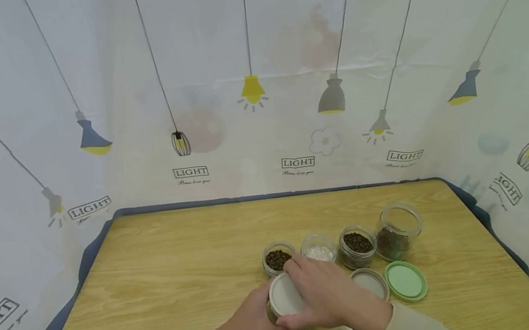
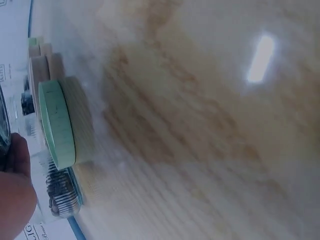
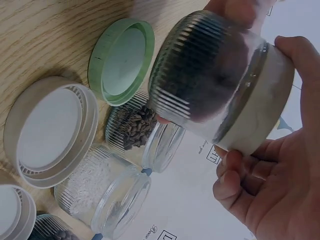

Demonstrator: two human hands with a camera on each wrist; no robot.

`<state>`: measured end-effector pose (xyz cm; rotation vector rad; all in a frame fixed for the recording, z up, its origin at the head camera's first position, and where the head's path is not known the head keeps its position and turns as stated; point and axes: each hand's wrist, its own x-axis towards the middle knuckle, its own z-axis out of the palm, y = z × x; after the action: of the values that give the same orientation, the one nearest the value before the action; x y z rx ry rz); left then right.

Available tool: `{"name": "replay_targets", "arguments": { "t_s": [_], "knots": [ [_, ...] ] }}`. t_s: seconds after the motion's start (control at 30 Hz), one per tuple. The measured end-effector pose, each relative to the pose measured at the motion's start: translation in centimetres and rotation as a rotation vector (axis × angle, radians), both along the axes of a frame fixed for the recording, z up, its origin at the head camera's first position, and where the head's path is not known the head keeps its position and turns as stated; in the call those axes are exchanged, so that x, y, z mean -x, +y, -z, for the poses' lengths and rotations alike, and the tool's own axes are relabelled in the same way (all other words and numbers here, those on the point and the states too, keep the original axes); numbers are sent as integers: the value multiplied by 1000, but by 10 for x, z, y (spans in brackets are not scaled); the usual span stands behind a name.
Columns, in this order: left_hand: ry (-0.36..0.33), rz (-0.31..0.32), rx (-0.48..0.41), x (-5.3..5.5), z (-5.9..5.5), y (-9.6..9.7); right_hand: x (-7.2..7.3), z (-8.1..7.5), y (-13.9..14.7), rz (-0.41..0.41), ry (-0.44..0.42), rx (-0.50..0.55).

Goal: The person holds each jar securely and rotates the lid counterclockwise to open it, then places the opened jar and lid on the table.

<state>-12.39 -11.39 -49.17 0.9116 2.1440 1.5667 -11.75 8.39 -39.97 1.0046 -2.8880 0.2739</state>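
A ribbed glass jar with dark contents (image 3: 200, 70) is tilted in the air between both hands, a pale beige lid (image 3: 260, 105) on its mouth. My left hand (image 1: 257, 318) holds the jar's body. My right hand (image 1: 325, 291) grips the lid around its rim, fingers curled on the edge. Beyond the hands stand an open jar of brown pellets (image 1: 278, 260), an open jar of white grains (image 1: 319, 251) and an open jar of dark pellets (image 1: 357, 242). A green lid (image 3: 122, 62) and a beige lid (image 3: 52, 130) lie near them, hidden by my hands in the head view.
A larger open jar (image 1: 398, 231) with dark contents stands at the row's right end. In front of the row lie another beige lid (image 1: 370, 283) and a second green lid (image 1: 406, 280). Printed cloth (image 1: 261, 132) surrounds the wooden table (image 1: 158, 264).
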Motion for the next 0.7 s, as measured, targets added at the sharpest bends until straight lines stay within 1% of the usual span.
{"name": "replay_targets", "arguments": {
  "t_s": [0.17, 0.27, 0.37, 0.43, 0.57, 0.63, 0.7],
  "knots": [
    [34, -44, 23, -1, -1, 3, -1, 3, 0, 1, 5, -27],
    [39, -54, 45, 0, -2, 4, -2, 5, -1, 5, 3, -33],
    [29, -63, 52, -1, -2, 5, -4, 7, -2, 21, 8, -39],
    [41, -75, 56, -1, -2, 6, -4, 9, -3, 32, 20, -47],
    [91, -103, 59, -2, 0, 10, -4, 13, -3, 25, 85, -71],
    [111, -112, 53, -3, 1, 11, -4, 14, -2, 5, 122, -79],
    [117, -112, 43, -4, 1, 13, -3, 15, 0, -23, 150, -77]
  ]
}}
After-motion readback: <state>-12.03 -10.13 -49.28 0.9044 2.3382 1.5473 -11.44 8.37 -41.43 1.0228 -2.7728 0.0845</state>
